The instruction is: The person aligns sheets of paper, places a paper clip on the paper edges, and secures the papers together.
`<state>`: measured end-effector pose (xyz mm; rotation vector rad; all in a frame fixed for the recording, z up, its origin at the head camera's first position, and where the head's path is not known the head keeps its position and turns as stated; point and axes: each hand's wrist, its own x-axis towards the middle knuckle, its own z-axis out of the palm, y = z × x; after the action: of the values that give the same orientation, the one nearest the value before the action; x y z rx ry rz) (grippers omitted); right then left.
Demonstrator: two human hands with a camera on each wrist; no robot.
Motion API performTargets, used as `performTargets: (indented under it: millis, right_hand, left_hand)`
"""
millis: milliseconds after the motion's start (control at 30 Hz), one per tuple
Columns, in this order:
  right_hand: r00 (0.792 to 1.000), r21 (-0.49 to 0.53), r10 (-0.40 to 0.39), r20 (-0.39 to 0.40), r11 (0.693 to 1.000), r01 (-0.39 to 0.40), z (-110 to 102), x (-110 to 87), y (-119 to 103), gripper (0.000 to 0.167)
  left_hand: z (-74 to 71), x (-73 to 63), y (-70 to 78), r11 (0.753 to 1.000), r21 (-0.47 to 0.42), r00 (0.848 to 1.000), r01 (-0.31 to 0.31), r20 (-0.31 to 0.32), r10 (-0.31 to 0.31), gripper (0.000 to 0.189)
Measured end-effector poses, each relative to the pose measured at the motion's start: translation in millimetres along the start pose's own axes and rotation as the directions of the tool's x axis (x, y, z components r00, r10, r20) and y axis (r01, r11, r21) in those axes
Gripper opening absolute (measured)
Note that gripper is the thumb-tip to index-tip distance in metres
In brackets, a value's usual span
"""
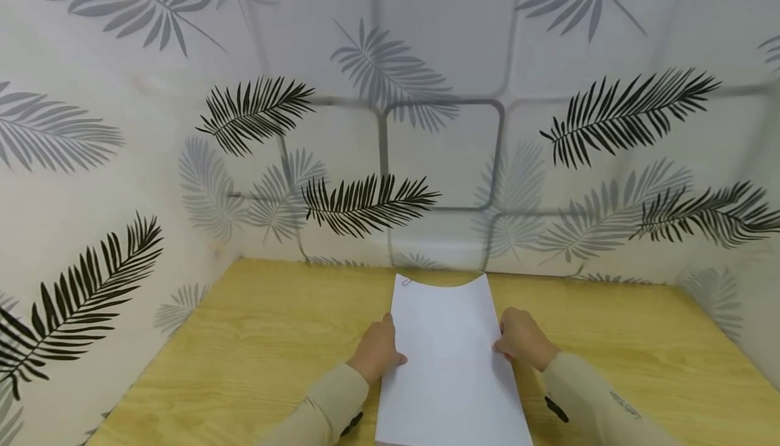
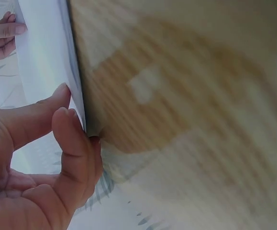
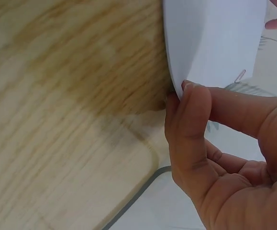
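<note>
A stack of white paper (image 1: 451,358) lies lengthwise before me, its far end bowed so that both far corners curve up. A small paper clip (image 1: 406,282) sits on its far left corner; the right wrist view shows the paper clip (image 3: 240,75) as reddish. My left hand (image 1: 376,348) pinches the stack's left edge, thumb on top and fingers at the side and underneath. On the opposite edge, my right hand (image 1: 523,339) pinches the paper between thumb and curled fingers, seen close in the right wrist view (image 3: 215,139).
The stack is over a wood-grain table (image 1: 244,338). Behind the table's far edge hangs a pale curtain (image 1: 439,155) printed with grey and black leaves, and it continues along the left and right sides. Dark frame bars show through it.
</note>
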<state>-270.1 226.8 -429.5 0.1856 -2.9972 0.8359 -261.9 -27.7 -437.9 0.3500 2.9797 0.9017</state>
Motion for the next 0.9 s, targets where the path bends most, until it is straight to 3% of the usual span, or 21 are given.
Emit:
performTargets:
  millis: [300,600,767,900]
  right_hand:
    - [0.999,-0.011,0.035,0.041,0.999,-0.035,0.0,-5.7,1.3,0.036]
    - [0.996,-0.056,0.084,0.007,0.995,-0.083,-10.7,3.2,4.8,0.032]
    - [0.996,-0.057,0.083,-0.006,0.995,-0.084,-9.4,7.0,10.5,0.029]
    - [0.995,-0.046,0.094,-0.013,0.994,-0.095,-5.7,4.2,13.2,0.028]
  left_hand:
    - [1.4,-6.2,1.5,0.999,0.054,0.999,0.006,0.035,-0.008,0.063]
    - [3.8,15.6,12.4,0.986,0.163,0.999,-0.032,0.018,0.03,0.044]
    - [2.9,24.4,15.8,0.981,0.193,0.998,0.008,0.066,-0.022,0.033]
    - [1.9,23.9,15.1,0.978,0.204,0.99,0.038,0.127,-0.065,0.025]
